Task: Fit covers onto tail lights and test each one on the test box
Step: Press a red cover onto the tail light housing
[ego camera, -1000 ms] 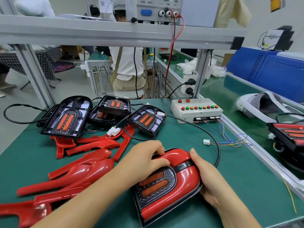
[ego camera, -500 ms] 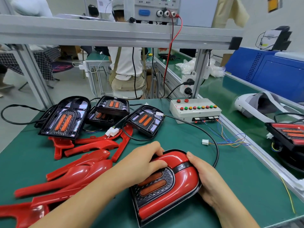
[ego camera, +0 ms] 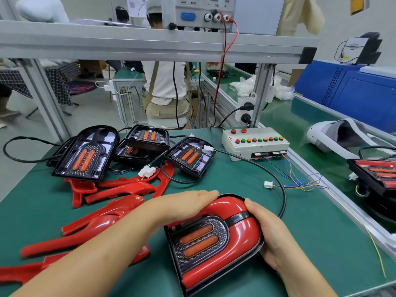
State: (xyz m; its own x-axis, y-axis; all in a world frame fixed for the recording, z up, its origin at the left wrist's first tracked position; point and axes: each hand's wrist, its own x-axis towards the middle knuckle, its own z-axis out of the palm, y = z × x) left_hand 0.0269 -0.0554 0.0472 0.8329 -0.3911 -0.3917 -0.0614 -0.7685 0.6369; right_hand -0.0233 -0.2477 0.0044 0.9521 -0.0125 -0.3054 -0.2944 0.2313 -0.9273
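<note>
A tail light (ego camera: 214,243) with a red U-shaped cover lies on the green mat close to me. My left hand (ego camera: 182,204) lies flat on the cover's upper left arm, fingers straight, pressing down. My right hand (ego camera: 267,232) cups the light's right edge, thumb on the cover's top curve. Its black cable (ego camera: 278,185) loops back toward the white test box (ego camera: 255,144), which has a row of coloured buttons. Several uncovered tail lights (ego camera: 85,155) sit at the back left. Loose red covers (ego camera: 90,228) lie spread at the left.
A loose white connector (ego camera: 268,184) with thin coloured wires lies right of the cable. Another tail light (ego camera: 377,174) and a white headset (ego camera: 338,138) sit on the conveyor to the right. An aluminium frame beam (ego camera: 150,46) spans overhead with a power supply (ego camera: 199,11) on it. A person sits beyond the table.
My left hand has flattened out, its fingers going from curled over the cover's inner edge to straight on the cover. The right hand stays on the light's right side.
</note>
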